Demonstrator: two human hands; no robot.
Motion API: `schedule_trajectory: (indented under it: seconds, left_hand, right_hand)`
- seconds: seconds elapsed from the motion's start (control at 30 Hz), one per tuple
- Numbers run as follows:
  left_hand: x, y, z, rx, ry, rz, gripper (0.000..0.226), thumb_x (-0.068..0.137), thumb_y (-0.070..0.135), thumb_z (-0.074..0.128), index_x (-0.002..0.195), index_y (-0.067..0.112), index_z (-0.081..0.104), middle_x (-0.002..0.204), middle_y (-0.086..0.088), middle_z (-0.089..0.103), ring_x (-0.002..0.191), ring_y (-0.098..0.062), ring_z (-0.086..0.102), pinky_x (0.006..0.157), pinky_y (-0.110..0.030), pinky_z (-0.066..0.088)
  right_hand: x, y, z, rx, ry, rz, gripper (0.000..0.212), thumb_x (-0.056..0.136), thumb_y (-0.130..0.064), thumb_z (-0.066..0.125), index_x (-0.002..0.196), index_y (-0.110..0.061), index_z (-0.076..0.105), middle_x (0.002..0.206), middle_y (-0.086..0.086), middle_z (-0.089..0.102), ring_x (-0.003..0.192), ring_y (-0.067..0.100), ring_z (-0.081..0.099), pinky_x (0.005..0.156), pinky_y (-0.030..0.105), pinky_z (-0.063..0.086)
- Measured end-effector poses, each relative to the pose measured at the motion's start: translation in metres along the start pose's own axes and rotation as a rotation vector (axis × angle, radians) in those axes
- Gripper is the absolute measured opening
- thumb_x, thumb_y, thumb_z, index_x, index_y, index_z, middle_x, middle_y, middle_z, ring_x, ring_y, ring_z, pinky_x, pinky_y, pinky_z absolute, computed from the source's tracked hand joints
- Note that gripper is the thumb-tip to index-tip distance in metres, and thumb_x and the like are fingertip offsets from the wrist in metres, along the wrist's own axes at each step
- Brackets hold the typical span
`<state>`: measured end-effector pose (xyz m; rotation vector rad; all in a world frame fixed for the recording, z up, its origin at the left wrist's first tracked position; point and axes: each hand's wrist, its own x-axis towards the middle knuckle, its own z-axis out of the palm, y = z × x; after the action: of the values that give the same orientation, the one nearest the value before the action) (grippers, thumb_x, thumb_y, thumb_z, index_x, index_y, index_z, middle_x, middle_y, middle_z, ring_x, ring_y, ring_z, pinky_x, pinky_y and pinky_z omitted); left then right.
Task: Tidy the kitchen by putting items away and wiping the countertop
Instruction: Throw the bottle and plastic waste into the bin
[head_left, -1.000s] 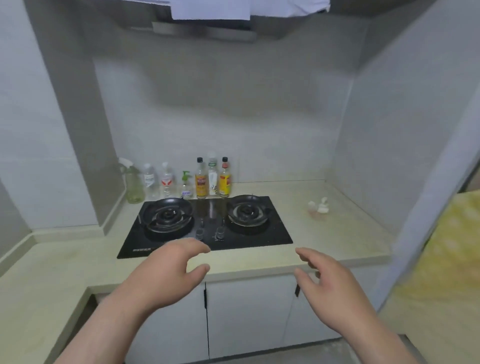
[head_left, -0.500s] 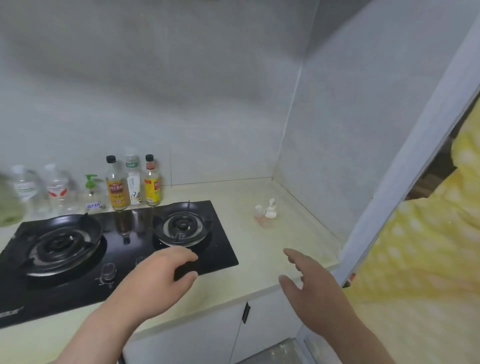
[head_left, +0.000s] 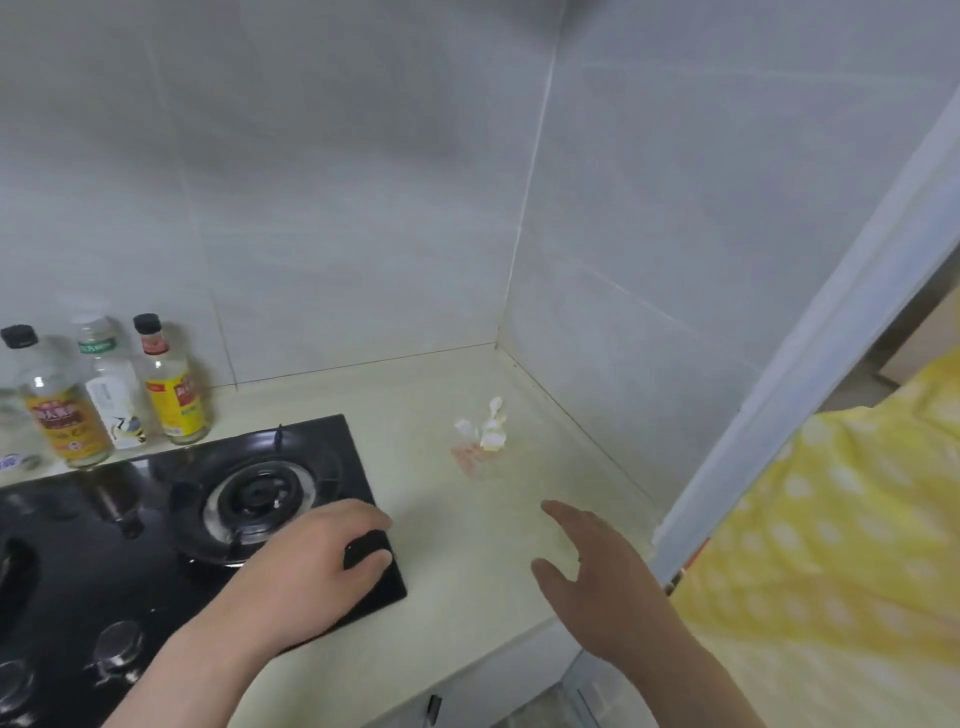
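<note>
A small heap of white crumpled scraps (head_left: 485, 427) lies on the pale countertop (head_left: 447, 525) near the right corner, with a faint reddish stain (head_left: 467, 458) just in front of it. My left hand (head_left: 317, 564) hovers over the front right corner of the black gas stove (head_left: 156, 525), fingers loosely curled and holding nothing. My right hand (head_left: 597, 571) hangs over the counter's front right part, fingers relaxed and spread, empty, a little short of the scraps.
Three condiment bottles (head_left: 111, 387) stand against the tiled back wall behind the stove. A wall (head_left: 675, 260) closes the counter on the right. Yellow spotted fabric (head_left: 841, 551) hangs past a white frame at the far right. White cabinet doors (head_left: 467, 691) sit below the counter edge.
The view has swung right and down toward the counter corner. Both hands have moved forward over the counter, closer to the white scraps. The left burner and spray bottles have left the view.
</note>
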<state>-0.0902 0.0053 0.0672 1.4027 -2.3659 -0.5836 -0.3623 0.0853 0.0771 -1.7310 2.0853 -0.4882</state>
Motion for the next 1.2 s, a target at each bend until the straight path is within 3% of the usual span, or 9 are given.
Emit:
schedule_trajectory:
  seconds: [0.23, 0.37, 0.47, 0.6, 0.8, 1.0, 1.2]
  left_hand:
    - [0.1, 0.002, 0.035, -0.01, -0.04, -0.105, 0.033, 0.089, 0.039, 0.061, 0.122, 0.036, 0.061, 0.12, 0.028, 0.053, 0.11, 0.003, 0.056, 0.1, -0.019, 0.043]
    - [0.153, -0.001, 0.056, -0.025, -0.029, -0.213, 0.031, 0.09, 0.039, 0.061, 0.121, 0.036, 0.061, 0.117, 0.03, 0.051, 0.116, 0.003, 0.052, 0.097, -0.014, 0.038]
    - [0.188, -0.003, 0.077, -0.093, -0.01, -0.285, 0.029, 0.09, 0.035, 0.063, 0.119, 0.034, 0.063, 0.118, 0.026, 0.055, 0.107, 0.001, 0.054, 0.095, -0.015, 0.038]
    - [0.228, -0.005, 0.109, -0.18, -0.01, -0.376, 0.023, 0.091, 0.03, 0.062, 0.112, 0.041, 0.06, 0.119, 0.022, 0.057, 0.101, -0.001, 0.053, 0.089, -0.014, 0.037]
    - [0.254, -0.028, 0.145, -0.209, -0.057, -0.469, 0.022, 0.092, 0.029, 0.061, 0.11, 0.04, 0.06, 0.122, 0.02, 0.059, 0.102, -0.001, 0.053, 0.091, -0.015, 0.038]
    - [0.27, -0.053, 0.164, -0.122, -0.106, -0.497, 0.031, 0.093, 0.028, 0.058, 0.124, 0.027, 0.062, 0.13, 0.013, 0.058, 0.12, -0.006, 0.053, 0.1, -0.016, 0.036]
    - [0.267, -0.064, 0.169, -0.042, -0.12, -0.498, 0.035, 0.093, 0.032, 0.055, 0.127, 0.026, 0.059, 0.131, 0.012, 0.058, 0.12, -0.008, 0.054, 0.102, -0.022, 0.04]
  right_hand:
    - [0.128, 0.058, -0.007, -0.007, -0.072, -0.1, 0.066, 0.093, -0.042, 0.057, 0.152, -0.034, 0.029, 0.152, -0.014, 0.034, 0.141, 0.01, 0.031, 0.112, 0.025, 0.029]
    - [0.202, 0.086, -0.007, 0.024, -0.115, -0.138, 0.068, 0.091, -0.042, 0.059, 0.152, -0.033, 0.03, 0.153, -0.016, 0.033, 0.141, 0.008, 0.03, 0.111, 0.026, 0.032]
    - [0.249, 0.101, 0.002, 0.038, -0.174, -0.174, 0.07, 0.089, -0.043, 0.06, 0.151, -0.033, 0.031, 0.152, -0.015, 0.033, 0.141, 0.008, 0.03, 0.111, 0.029, 0.035]
    - [0.303, 0.115, 0.023, 0.006, -0.251, -0.202, 0.07, 0.086, -0.044, 0.063, 0.148, -0.031, 0.034, 0.149, -0.011, 0.036, 0.137, 0.013, 0.035, 0.106, 0.031, 0.04]
    - [0.368, 0.117, 0.071, -0.033, -0.332, -0.188, 0.071, 0.083, -0.052, 0.063, 0.145, -0.033, 0.037, 0.145, -0.001, 0.038, 0.134, 0.025, 0.035, 0.107, 0.036, 0.039]
    - [0.404, 0.119, 0.117, -0.213, -0.474, -0.216, 0.096, 0.074, -0.06, 0.069, 0.153, -0.04, 0.018, 0.154, 0.004, 0.019, 0.142, 0.032, 0.018, 0.115, 0.039, 0.027]
    - [0.423, 0.123, 0.141, -0.32, -0.499, -0.258, 0.111, 0.068, -0.066, 0.072, 0.154, -0.039, 0.008, 0.144, 0.003, 0.024, 0.135, 0.03, 0.027, 0.113, 0.039, 0.034]
